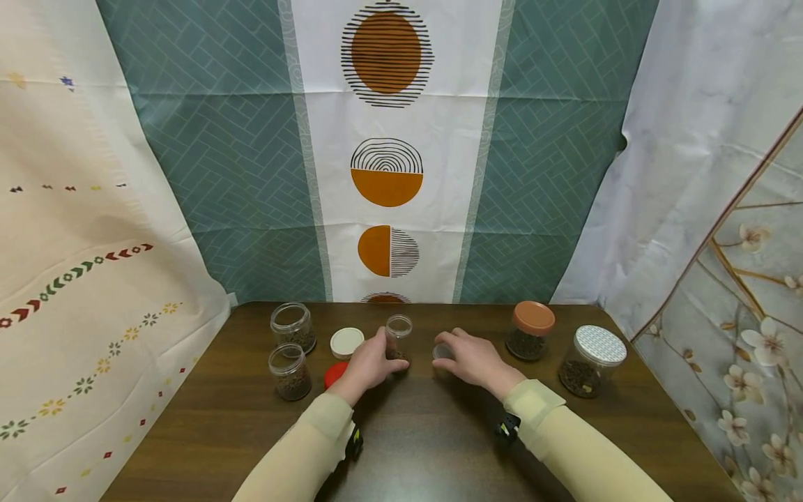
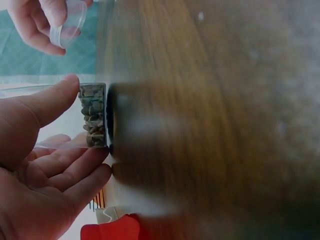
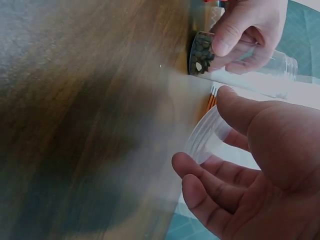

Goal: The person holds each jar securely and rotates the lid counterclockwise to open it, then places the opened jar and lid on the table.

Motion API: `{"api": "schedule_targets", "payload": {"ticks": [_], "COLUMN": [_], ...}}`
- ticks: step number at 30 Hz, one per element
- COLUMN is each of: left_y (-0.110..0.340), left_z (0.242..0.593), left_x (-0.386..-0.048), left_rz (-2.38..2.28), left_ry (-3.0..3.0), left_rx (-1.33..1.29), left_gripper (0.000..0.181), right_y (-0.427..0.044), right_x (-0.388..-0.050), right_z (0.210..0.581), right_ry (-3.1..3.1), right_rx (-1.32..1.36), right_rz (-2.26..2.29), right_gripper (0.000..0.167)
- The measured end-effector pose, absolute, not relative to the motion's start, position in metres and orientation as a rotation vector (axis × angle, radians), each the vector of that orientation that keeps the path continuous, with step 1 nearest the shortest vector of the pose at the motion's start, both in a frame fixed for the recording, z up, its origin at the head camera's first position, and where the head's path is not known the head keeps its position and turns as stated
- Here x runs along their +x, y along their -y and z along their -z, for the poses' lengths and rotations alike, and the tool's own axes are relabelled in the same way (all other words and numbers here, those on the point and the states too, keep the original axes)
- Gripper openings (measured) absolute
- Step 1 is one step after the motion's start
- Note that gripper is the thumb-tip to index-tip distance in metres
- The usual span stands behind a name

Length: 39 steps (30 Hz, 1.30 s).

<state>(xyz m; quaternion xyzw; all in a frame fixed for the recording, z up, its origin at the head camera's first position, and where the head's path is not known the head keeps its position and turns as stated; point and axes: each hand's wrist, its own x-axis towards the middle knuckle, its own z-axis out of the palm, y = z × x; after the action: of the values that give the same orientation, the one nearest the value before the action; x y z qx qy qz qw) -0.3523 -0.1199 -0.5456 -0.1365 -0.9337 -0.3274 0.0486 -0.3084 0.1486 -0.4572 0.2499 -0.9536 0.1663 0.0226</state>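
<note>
- Head: left hand (image 1: 366,362) clamped round a jar (image 1: 400,339), upright on the table (image 1: 401,432); open jars (image 1: 291,376) left, lidded jars (image 1: 580,369) right, all part-filled.
- Left wrist: dark bits (image 2: 93,117) cover the jar's bottom.
- Right wrist: right hand (image 3: 260,172) pinches a clear lid (image 3: 201,136).

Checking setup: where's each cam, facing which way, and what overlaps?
Head: worn on the head, facing forward and down: table, left hand, right hand, sleeves.
Left wrist: worn there, facing the left hand round the narrow jar; right hand beyond.
Right wrist: worn there, facing the right hand holding the clear lid; left hand beyond.
Wrist views share narrow jar, clear lid, both hands.
</note>
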Motion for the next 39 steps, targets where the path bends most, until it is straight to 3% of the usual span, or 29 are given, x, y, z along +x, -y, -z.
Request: {"api": "schedule_targets", "payload": {"ticks": [18,39], "left_y": [0.114,0.105], "left_z": [0.548,0.533], "left_x": [-0.380,-0.374], "left_rz": [0.955,1.113], "left_ry": [2.878,2.792], "left_rx": [-0.298,-0.173], "left_gripper": [0.059,0.058], "right_y": [-0.136,-0.122], "right_x": [-0.325,-0.342], "right_z": [0.459,0.467], "right_ry": [2.936,2.983], "right_rx": [0.786,0.767], "right_rz": [-0.467,-0.386], "right_gripper": [0.043,0.042]}}
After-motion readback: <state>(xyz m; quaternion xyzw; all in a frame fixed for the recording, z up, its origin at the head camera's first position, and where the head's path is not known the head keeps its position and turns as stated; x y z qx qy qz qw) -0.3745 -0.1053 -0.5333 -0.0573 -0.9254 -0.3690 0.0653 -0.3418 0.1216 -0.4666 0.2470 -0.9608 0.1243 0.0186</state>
